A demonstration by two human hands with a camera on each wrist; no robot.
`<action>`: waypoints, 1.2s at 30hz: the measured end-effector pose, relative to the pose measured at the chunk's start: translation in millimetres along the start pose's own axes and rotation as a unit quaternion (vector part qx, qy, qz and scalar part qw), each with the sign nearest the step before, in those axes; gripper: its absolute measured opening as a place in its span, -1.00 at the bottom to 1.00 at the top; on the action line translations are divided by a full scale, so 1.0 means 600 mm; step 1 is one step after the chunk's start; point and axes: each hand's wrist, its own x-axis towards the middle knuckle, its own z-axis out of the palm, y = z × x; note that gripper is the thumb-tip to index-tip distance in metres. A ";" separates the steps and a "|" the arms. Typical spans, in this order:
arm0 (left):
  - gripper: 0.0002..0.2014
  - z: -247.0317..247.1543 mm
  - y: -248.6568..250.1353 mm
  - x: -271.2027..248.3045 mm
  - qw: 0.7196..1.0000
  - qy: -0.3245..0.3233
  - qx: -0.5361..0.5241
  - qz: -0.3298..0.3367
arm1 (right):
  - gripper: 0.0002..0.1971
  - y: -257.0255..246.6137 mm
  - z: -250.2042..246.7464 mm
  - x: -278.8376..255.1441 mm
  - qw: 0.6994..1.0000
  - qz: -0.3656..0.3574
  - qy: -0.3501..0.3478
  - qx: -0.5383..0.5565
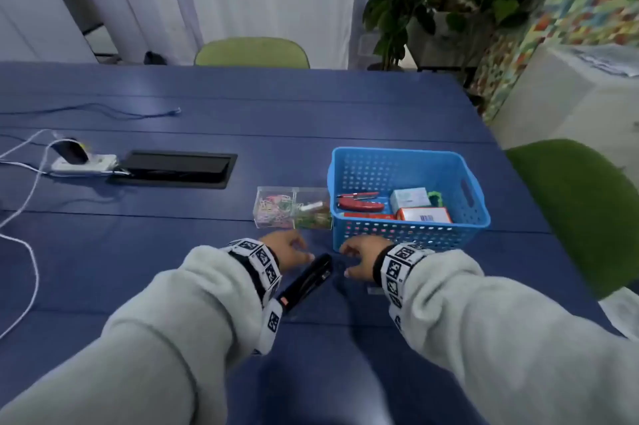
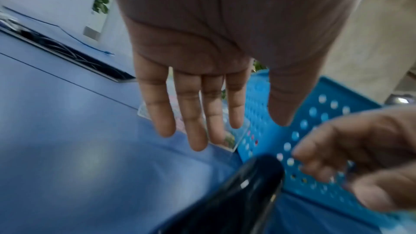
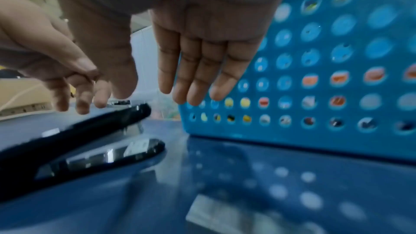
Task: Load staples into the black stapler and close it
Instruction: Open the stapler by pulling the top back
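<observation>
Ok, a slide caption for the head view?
Both open hands hover over the black stapler beside the blue basket.

The black stapler (image 2: 225, 200) is cut off by the left wrist view's bottom edge, blurred.

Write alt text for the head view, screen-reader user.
Two open hands, left hand and right hand, hover over a black stapler lying on a blue table. Behind them stand a clear paper-clip box and a blue basket holding a red stapler and boxes.
</observation>
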 end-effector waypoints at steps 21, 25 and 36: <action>-0.69 0.018 0.060 -0.043 0.990 -0.072 0.082 0.085 | -0.51 0.004 0.058 0.033 0.998 -0.044 -0.030 -0.017; -0.66 0.012 0.059 -0.039 0.989 -0.073 0.088 0.097 | -0.59 0.011 0.049 0.020 0.998 -0.051 -0.034 0.015; -0.78 -0.007 0.027 -0.043 0.993 -0.021 -0.040 0.112 | -0.58 0.046 0.039 0.018 0.999 -0.041 -0.005 -0.033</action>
